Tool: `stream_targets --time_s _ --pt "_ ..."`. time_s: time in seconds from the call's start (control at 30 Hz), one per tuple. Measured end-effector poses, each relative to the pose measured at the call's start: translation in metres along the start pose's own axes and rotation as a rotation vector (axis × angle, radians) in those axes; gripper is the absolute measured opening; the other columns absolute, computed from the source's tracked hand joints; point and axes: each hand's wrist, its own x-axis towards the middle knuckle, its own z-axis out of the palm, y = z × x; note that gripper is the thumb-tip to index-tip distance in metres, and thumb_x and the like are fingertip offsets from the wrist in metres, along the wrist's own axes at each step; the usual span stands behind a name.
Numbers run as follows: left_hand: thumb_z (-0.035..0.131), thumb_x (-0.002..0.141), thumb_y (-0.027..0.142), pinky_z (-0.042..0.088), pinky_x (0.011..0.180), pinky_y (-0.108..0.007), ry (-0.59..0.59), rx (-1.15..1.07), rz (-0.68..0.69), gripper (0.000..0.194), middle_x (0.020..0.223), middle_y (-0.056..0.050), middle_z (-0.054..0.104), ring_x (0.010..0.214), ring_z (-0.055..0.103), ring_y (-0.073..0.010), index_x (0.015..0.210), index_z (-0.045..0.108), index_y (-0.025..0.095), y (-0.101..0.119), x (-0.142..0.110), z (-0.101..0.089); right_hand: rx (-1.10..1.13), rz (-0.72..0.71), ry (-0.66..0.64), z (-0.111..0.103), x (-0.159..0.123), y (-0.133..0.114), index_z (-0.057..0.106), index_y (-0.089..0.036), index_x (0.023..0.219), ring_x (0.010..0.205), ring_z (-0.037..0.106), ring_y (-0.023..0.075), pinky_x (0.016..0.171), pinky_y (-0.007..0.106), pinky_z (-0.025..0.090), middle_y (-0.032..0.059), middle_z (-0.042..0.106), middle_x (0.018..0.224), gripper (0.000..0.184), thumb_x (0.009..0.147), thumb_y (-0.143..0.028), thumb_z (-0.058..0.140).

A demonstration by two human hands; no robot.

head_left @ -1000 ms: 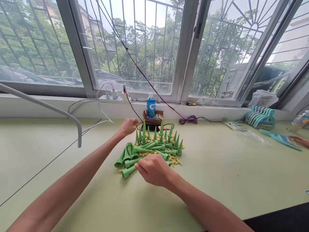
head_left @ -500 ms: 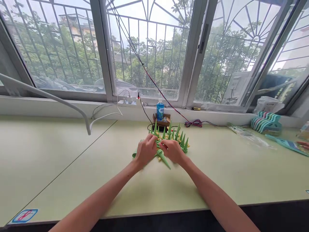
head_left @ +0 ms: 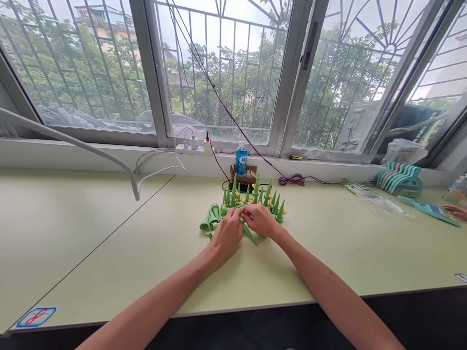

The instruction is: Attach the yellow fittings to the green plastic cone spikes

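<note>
Two-handed fine work over a cluster of green spikes (head_left: 214, 213) and small yellow pieces (head_left: 238, 197) on a pale green worktop (head_left: 310, 253). My left hand (head_left: 229, 232) and my right hand (head_left: 260, 219) meet in front of the cluster, fingertips touching or nearly so; both are narrow, with the fingers drawn in, but the backs of the hands cover the pinch and I cannot tell what lies in it. One slanting spike (head_left: 250, 236) shows from beneath my hands, its point toward the near right; whether I grip it or it rests on the worktop is not clear. Behind my fingers a group of upright spikes (head_left: 256, 187) stands points up, with yellow pieces among them, and at the left other spikes lie with their wide ends toward me. Good practice, as I judge it: let my left hand serve as the steady holder and my right as the one that adjusts; line small parts up along one axis before pressing; press lightly with the fingertips rather than from the wrist, since pieces so small probably slip or skew easily. Low forearms should help steadiness. The chief risk, in my judgement, is a knuckle catching the upright spikes just beyond, so I do best to work on the near side of them and lift clear before reaching across.
</note>
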Motion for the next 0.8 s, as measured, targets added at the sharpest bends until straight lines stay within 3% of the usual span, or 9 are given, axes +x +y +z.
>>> stream_targets --time_s 0.1,0.17,0.3,0.4,0.57,0.8 --pt "0.043 0.083 0.008 0.044 0.067 -0.028 -0.002 -0.072 0.057 0.017 0.086 -0.006 0.059 0.073 0.057 -0.0165 0.089 0.055 0.018 0.0014 0.0007 -0.0034 0.007 -0.04 -0.036 0.0005 -0.0007 0.0002 0.059 -0.018 0.075 0.068 0.052 0.0131 0.06 0.022 0.032 0.0006 0.061 0.072 0.007 0.08 -0.015 0.055" --pt "0.043 0.082 0.008 0.042 0.063 -0.026 -0.064 -0.131 0.102 0.02 0.081 -0.004 0.061 0.068 0.056 -0.0152 0.092 0.056 0.019 0.0027 0.0008 -0.0065 -0.003 -0.047 -0.06 0.0024 -0.0011 0.0009 0.056 -0.018 0.071 0.067 0.051 0.0131 0.058 0.022 0.031 -0.0003 0.059 0.07 0.008 0.073 -0.011 0.056" --pt "0.043 0.083 0.011 0.035 0.056 -0.025 -0.159 -0.171 0.123 0.014 0.067 -0.001 0.057 0.058 0.052 -0.0136 0.078 0.052 0.019 0.0035 -0.0003 -0.0089 -0.024 -0.033 -0.085 0.007 -0.0019 0.0031 0.054 -0.019 0.069 0.066 0.048 0.0136 0.055 0.022 0.029 -0.0008 0.056 0.068 0.01 0.065 -0.01 0.054" --pt "0.043 0.084 0.012 0.033 0.055 -0.025 -0.184 -0.194 0.122 0.013 0.064 0.0 0.056 0.057 0.05 -0.013 0.077 0.05 0.019 0.0035 -0.0018 -0.0084 0.002 -0.049 -0.096 0.0088 -0.0021 0.0046 0.052 -0.019 0.067 0.066 0.048 0.0137 0.056 0.022 0.029 -0.0007 0.056 0.067 0.011 0.064 -0.009 0.052" --pt "0.041 0.087 0.015 0.032 0.056 -0.025 -0.209 -0.252 0.098 0.013 0.062 0.002 0.055 0.054 0.047 -0.0126 0.091 0.052 0.019 0.0049 -0.004 -0.0085 0.042 -0.039 -0.101 0.0083 -0.001 0.0054 0.047 -0.019 0.061 0.063 0.044 0.0128 0.058 0.022 0.031 -0.0014 0.053 0.065 0.014 0.06 -0.005 0.047" --pt "0.04 0.09 0.021 0.033 0.056 -0.025 -0.195 -0.316 0.046 0.015 0.065 0.003 0.057 0.052 0.047 -0.0126 0.102 0.048 0.02 0.0043 -0.0022 -0.0068 0.137 -0.096 -0.084 0.0032 0.0013 0.0062 0.051 -0.018 0.066 0.062 0.042 0.0111 0.059 0.021 0.032 -0.002 0.052 0.066 0.013 0.07 -0.006 0.046"
